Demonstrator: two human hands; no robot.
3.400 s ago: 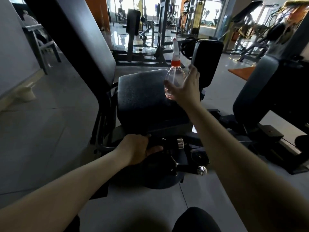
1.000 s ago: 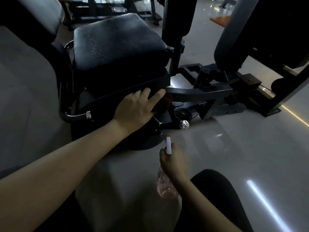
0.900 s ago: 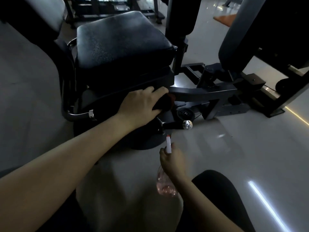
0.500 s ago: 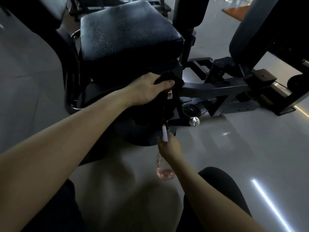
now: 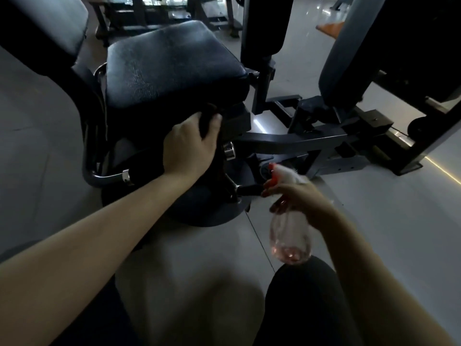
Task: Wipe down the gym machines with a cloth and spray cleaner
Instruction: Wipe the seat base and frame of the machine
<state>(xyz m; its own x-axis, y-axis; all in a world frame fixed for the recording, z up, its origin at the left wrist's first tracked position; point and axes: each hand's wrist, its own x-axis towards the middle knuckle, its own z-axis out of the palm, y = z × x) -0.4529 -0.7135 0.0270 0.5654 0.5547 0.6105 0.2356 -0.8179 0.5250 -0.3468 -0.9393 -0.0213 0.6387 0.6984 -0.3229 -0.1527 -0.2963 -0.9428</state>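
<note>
Head view, left hand: I read my left hand (image 5: 189, 146) as curled round a dark crumpled cloth (image 5: 207, 121), pressing it against the front face just below the black padded vinyl seat (image 5: 169, 63).
Head view, right hand: the right hand (image 5: 300, 198) grips a clear plastic spray bottle (image 5: 289, 239) by the neck. Its red-and-white trigger head points toward the machine. The bottle is blurred and shows a little pinkish liquid at the bottom.
Done so far: the seat top has a dull sheen, but I cannot tell whether it has been wiped. My guess is that this machine is partly done and the cloth is on the seat's front edge now.
Left to do: likely the dark steel frame beam (image 5: 299, 141), the round dark base plate (image 5: 212, 206), the black backrest pad (image 5: 42, 33) and the machines behind.
Edges: a small chrome knob (image 5: 229, 151) sits just right of the left hand. A black-grip lever (image 5: 249, 189) ends just beside the right fingertips. Either could snag the cloth.
Open room: the grey polished floor (image 5: 386, 221) lies open to the right of the bottle. My dark-clad knee (image 5: 306, 295) is directly under the bottle, so I have little room to lower it.
Tight side: on the left, the curved chrome side handle (image 5: 107, 174) hems in the forearm.
</note>
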